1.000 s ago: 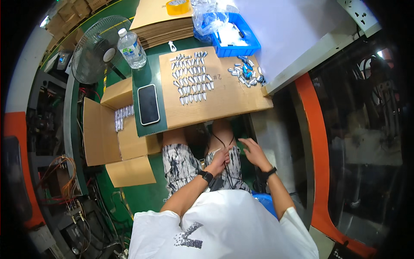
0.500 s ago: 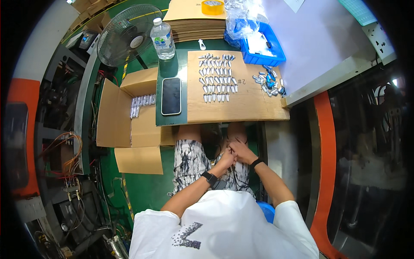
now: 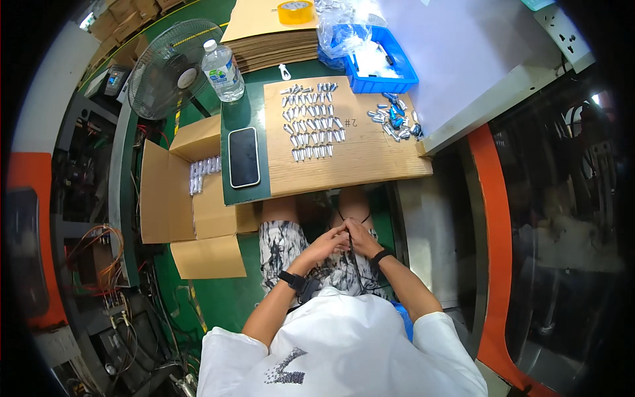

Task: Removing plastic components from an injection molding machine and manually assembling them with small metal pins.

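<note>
Over my lap, below the table's front edge, my two hands meet. My left hand (image 3: pixel 329 243) has its fingers bent inward against the other hand; what lies between its fingertips is too small to make out. My right hand (image 3: pixel 361 237) is closed on a thin black cord (image 3: pixel 354 259) that runs down toward my shirt. On the table ahead, a cardboard sheet (image 3: pixel 383 159) bears rows of small silver metal pieces (image 3: pixel 311 124). A loose heap of silver and blue pieces (image 3: pixel 395 118) lies at its right. Neither hand touches them.
A phone (image 3: pixel 244 157) and a water bottle (image 3: pixel 223 71) occupy the table's left side. Behind are stacked cardboard (image 3: pixel 271 47), yellow tape (image 3: pixel 296 12) and a blue bin (image 3: pixel 383 85). An open carton (image 3: pixel 165 188) with wrapped pieces and a fan (image 3: pixel 173 69) stand left.
My clasped hands have loosened, and the left forearm has shifted left. The black cord shows more plainly between them. The whole view has tilted and shifted slightly; the table things look unmoved.
</note>
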Demonstrator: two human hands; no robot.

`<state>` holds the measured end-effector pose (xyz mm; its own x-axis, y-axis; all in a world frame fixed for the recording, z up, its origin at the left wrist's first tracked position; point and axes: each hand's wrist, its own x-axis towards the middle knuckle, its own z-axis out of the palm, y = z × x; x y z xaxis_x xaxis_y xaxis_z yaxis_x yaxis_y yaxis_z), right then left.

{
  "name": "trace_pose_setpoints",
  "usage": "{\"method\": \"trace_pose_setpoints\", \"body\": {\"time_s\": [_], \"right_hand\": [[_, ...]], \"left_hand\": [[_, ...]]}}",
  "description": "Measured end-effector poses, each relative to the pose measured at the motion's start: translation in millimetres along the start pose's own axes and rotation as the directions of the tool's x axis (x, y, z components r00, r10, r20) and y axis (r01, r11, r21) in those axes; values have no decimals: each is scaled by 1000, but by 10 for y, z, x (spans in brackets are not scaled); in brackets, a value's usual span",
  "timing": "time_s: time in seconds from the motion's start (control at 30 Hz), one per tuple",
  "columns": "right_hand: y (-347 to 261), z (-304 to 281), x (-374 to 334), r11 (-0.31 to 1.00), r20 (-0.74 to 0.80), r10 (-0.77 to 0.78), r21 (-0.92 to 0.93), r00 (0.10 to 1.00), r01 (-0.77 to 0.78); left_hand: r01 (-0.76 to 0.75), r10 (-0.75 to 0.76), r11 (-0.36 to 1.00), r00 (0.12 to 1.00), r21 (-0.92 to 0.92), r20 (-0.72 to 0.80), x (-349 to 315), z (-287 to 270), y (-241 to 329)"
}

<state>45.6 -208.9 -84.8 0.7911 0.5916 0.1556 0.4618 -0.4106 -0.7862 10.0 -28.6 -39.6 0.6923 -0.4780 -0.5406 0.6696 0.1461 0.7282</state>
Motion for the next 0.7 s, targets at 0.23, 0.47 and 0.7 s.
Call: {"method": "trace_pose_setpoints", "body": {"time_s": [0.23, 0.47, 0.7], "right_hand": [[253, 207, -69, 773, -165, 449, 565, 878, -289], [-45, 6, 88, 776, -175, 588, 399, 790, -489], [-135, -13, 85, 860, -159, 484, 267, 861, -434]], "left_hand": [[80, 382, 717, 786, 693, -486, -219, -667, -155], [303, 513, 378, 718, 875, -471, -527, -376, -104], [236, 305, 125, 915, 964, -263, -390, -143, -437]]}}
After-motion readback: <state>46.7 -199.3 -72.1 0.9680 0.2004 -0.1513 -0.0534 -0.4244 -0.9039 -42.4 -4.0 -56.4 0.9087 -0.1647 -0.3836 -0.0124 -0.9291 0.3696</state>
